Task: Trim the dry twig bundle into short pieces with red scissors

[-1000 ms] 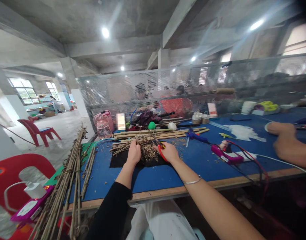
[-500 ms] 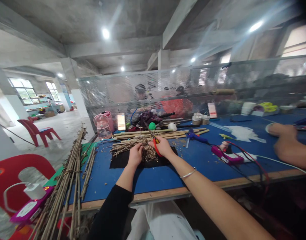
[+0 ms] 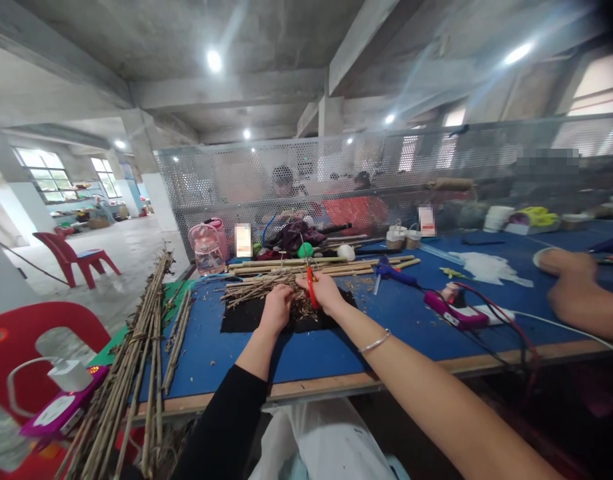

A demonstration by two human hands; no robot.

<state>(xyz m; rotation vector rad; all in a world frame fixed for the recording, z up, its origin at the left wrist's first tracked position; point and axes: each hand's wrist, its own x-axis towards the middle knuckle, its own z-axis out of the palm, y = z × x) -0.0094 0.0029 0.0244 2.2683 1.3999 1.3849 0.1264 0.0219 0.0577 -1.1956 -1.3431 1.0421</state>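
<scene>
My right hand (image 3: 327,294) grips red-handled scissors (image 3: 311,288), their blades pointing up and away from me. Close beside it, my left hand (image 3: 277,308) is closed, its fingertips pinched together; what is in them is too small to make out. Both hands are over a black cloth (image 3: 236,323) on the blue table. A loose pile of thin dry twigs (image 3: 249,291) lies on the cloth, left of and behind my left hand. Small brown clippings (image 3: 305,308) are heaped between and under the hands.
Long dry stalks (image 3: 141,347) lean over the table's left edge near a red chair (image 3: 41,320). Bamboo-like sticks (image 3: 356,267) lie behind the cloth. A blue glue gun (image 3: 399,273) and purple power strip (image 3: 456,312) are to the right. Another person's arm (image 3: 586,293) rests far right.
The scissors have turned more upright and shifted slightly left. My left hand has moved a little right, closer to the right hand.
</scene>
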